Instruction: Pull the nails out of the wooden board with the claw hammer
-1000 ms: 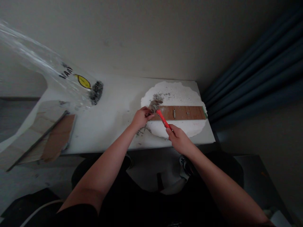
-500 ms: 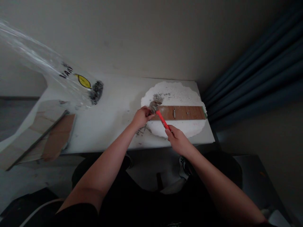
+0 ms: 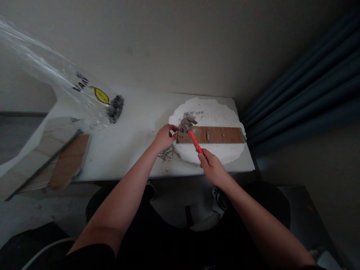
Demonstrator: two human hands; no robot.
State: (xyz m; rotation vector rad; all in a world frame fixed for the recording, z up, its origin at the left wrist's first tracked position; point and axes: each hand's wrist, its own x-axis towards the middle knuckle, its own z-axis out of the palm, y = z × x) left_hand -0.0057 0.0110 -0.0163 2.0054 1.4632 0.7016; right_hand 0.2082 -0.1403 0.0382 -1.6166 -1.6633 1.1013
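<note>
A brown wooden plank [image 3: 216, 134] lies across a round white foam pad [image 3: 209, 110] on the right of a white table [image 3: 135, 127]. My right hand [image 3: 212, 168] is closed round the red handle of a small hammer [image 3: 191, 132], whose metal head hangs over the plank's left end. Just left of that end, my left hand [image 3: 164, 137] has its fingertips pinched together, probably on a nail too small to make out. Several loose nails [image 3: 168, 152] lie on the table below that hand.
A clear plastic bag [image 3: 70, 90] with a yellow label and dark contents lies at the table's left. Flat boards [image 3: 53, 157] rest at the left edge. Blue curtains [image 3: 303, 82] hang on the right, a pale wall rises behind, and my dark-clothed legs are below.
The hammer head has risen slightly off the plank's left end. My left hand has shifted a little left, uncovering more of the loose nails.
</note>
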